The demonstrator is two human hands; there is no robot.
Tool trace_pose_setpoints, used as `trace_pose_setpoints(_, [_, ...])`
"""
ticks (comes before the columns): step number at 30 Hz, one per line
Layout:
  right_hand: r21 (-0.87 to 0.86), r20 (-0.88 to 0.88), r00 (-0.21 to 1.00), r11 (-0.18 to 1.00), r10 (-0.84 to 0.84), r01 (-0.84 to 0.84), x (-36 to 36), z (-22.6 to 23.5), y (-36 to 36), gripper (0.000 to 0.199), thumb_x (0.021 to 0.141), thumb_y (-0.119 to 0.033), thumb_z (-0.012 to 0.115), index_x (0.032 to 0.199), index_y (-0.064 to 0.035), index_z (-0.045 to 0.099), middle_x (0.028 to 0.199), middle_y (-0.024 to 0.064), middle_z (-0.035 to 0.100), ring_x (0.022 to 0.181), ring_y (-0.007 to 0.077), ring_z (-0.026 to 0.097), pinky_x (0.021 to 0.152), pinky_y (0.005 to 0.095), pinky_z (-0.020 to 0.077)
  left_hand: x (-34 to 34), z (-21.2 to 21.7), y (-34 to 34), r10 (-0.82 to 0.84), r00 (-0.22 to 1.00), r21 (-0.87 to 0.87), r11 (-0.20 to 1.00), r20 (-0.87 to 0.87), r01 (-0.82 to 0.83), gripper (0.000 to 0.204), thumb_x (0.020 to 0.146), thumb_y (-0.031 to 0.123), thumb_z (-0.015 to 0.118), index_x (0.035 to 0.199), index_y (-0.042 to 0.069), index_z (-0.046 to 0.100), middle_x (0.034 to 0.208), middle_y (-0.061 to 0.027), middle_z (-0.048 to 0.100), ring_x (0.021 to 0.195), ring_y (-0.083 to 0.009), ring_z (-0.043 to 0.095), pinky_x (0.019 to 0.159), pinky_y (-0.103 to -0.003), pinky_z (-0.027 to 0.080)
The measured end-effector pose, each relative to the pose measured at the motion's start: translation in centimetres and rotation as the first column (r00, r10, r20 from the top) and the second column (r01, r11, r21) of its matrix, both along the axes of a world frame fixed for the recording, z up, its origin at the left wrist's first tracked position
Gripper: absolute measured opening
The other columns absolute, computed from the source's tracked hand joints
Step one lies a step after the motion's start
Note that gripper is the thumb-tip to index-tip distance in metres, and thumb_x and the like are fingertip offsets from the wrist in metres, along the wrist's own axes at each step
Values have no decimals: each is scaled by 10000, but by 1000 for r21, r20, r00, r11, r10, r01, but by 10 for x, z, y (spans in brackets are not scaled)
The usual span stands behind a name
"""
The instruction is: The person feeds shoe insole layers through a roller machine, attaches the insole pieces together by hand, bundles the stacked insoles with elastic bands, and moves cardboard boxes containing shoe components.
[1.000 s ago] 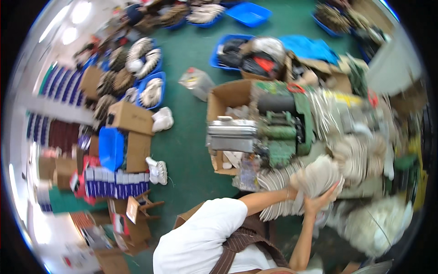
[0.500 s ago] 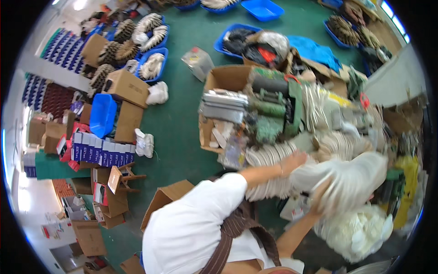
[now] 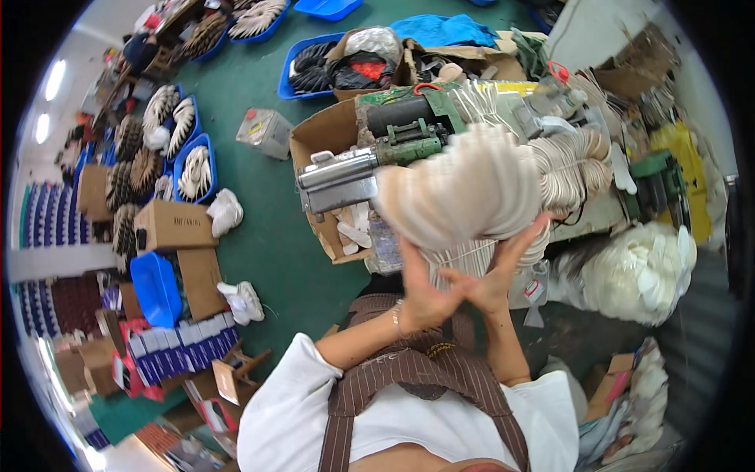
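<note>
A thick fanned stack of pale beige insoles (image 3: 464,189) is lifted in front of my chest. My left hand (image 3: 421,291) grips it from below on the left side. My right hand (image 3: 499,275) holds its lower right edge, fingers spread up against the stack. Both wrists nearly touch. Behind the stack stands a green and silver machine (image 3: 370,157) on the workbench. More rows of pale insoles (image 3: 578,165) lie to the right of it.
An open cardboard box (image 3: 318,141) sits by the machine. A clear bag of white pieces (image 3: 637,271) lies at right. Blue bins (image 3: 153,287), cardboard boxes (image 3: 173,224) and stacked soles (image 3: 193,169) crowd the green floor at left. I wear a brown striped apron (image 3: 409,370).
The stack of insoles has been lifted from the workbench at right up and toward my chest. Both hands came together under it. The view swung downward.
</note>
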State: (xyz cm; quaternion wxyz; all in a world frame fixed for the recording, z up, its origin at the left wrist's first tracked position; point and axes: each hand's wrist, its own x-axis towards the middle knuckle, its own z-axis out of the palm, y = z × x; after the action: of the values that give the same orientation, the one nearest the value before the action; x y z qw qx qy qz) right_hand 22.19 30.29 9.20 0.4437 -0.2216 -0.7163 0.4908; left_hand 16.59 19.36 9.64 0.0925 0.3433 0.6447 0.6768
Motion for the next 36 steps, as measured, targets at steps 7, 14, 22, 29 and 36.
trace_pose_setpoints(7, [267, 90, 933, 894, 349, -360, -53, 24, -70, 709, 685, -109, 764, 1265, -32, 363, 1376, 288, 311, 1203, 379, 430, 981, 433, 357, -77, -16, -85, 188, 906, 294, 904, 380, -311, 1284, 583, 377, 857, 1411, 53, -69, 1433, -138, 153, 1314, -272, 229, 1073, -397, 216])
trace_pose_setpoints(14, [23, 267, 906, 938, 327, -346, -95, 27, -145, 686, 559, -131, 845, 1115, 17, 471, 1055, 184, 581, 940, 260, 616, 782, 315, 495, -115, -28, -153, 166, 845, 262, 905, 508, -336, 1493, 459, 402, 896, 1400, 126, -229, 1469, -122, 67, 1338, -260, 194, 1082, -415, 220])
trace_pose_setpoints(22, [-351, 140, 897, 868, 419, -350, -120, 16, -177, 462, 645, -31, 784, 1042, 25, 553, 930, 98, 652, 825, 136, 631, 698, 276, 505, -146, -62, -199, 166, 900, 189, 947, 404, -259, 1546, 435, 556, 854, 1370, 133, -302, 1483, -139, -30, 1359, -268, 130, 1095, -419, 177])
trace_pose_setpoints(29, [-495, 135, 878, 799, 459, -341, -126, 4, -187, 301, 671, -32, 777, 919, 24, 615, 878, 80, 664, 802, 128, 629, 704, 265, 499, -162, -56, -210, 114, 827, 204, 942, 550, -266, 1445, 502, 451, 869, 1417, 122, -200, 1477, -128, 32, 1345, -266, 171, 1091, -404, 197])
trace_pose_setpoints(36, [-532, 195, 772, 726, 605, -435, -128, -8, -186, 308, 728, -31, 742, 987, 36, 591, 915, 86, 656, 819, 131, 626, 733, 258, 502, -166, -91, -227, 89, 816, 250, 928, 571, -277, 1383, 544, 432, 853, 1429, 120, -163, 1470, -121, 94, 1332, -268, 214, 1080, -396, 229])
